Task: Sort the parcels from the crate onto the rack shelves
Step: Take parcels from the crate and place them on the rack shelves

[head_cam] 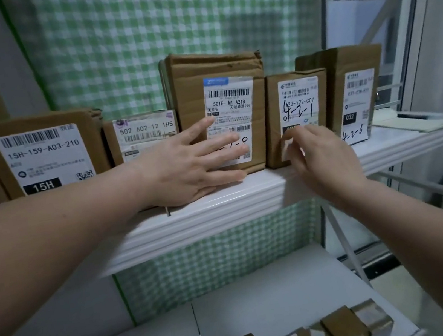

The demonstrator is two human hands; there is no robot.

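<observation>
A row of brown corrugated-cardboard parcels is seen standing upright on the upper shelf [220,205], a smooth white board with a ribbed front lip. Each box is faced with a white printed label bearing barcodes.

The tall parcel [213,65], creased and dented along its top edge, is touched by the left hand [193,160]. The fingers are held straight and slightly spread, laid flat against the label, with the lowest finger where box meets shelf. Touching it on the right is the 4-2-1 parcel [276,130] (the number is handwritten in black marker across the label). Its lower left front corner is met by the right hand [325,158], whose fingers are curled and blurred; whether the corner is pinched or merely touched cannot be told.

Further right, the 4-2-6 parcel [348,62], glossy with tape, is set close beside it. To the left, a low small parcel [146,136] and the wide 15H parcel [40,154] are lined up, the small one's base hidden by the left forearm.

A quilted green-checked cloth [137,36] is hung behind the rack. On the lower shelf [264,305], several taped parcels [339,328] are laid flat near the front edge. A pale flat sheet [409,122] is laid at the upper shelf's right end.
</observation>
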